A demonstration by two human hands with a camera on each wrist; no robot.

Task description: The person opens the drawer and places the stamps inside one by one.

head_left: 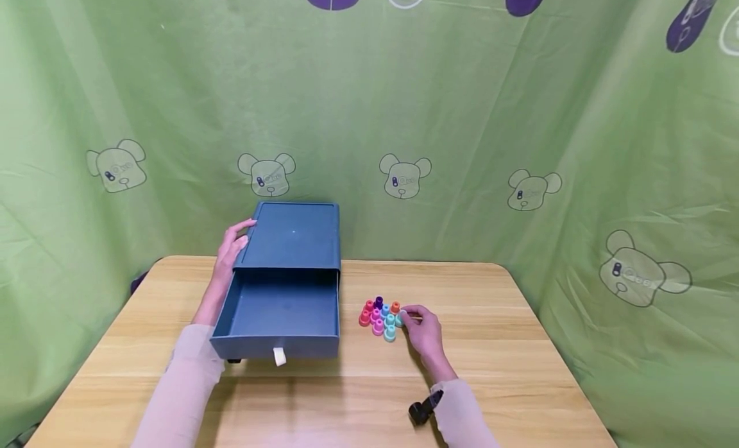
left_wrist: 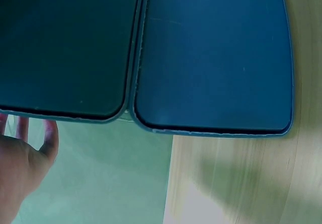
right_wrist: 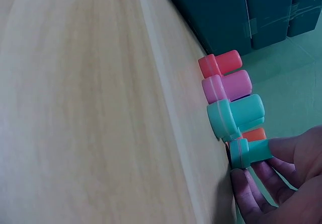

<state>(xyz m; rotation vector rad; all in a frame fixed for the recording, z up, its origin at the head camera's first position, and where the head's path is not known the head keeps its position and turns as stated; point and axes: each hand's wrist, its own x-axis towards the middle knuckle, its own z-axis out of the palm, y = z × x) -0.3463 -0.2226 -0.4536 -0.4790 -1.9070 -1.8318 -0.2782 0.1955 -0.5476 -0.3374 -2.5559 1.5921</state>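
A blue drawer box (head_left: 297, 236) stands left of the table's middle, its drawer (head_left: 274, 347) pulled out toward me with nothing inside. My left hand (head_left: 222, 262) lies along the box's left side, fingers stretched out and touching it near the top edge; the left wrist view shows the fingertips (left_wrist: 51, 128) partly hidden behind that side. To the right of the drawer, my right hand (head_left: 426, 332) pinches a teal stepped plastic peg (right_wrist: 254, 152) between thumb and fingers. That peg is at the right end of a cluster of similar upright pegs (head_left: 378, 327) in red, pink, purple, blue, orange and teal.
A white pull tab (head_left: 280, 356) hangs on the drawer's front. The wooden table (head_left: 462, 294) runs back to a green curtain (head_left: 358, 114) with bear-head prints. On the right wrist sits a black camera (head_left: 420, 412).
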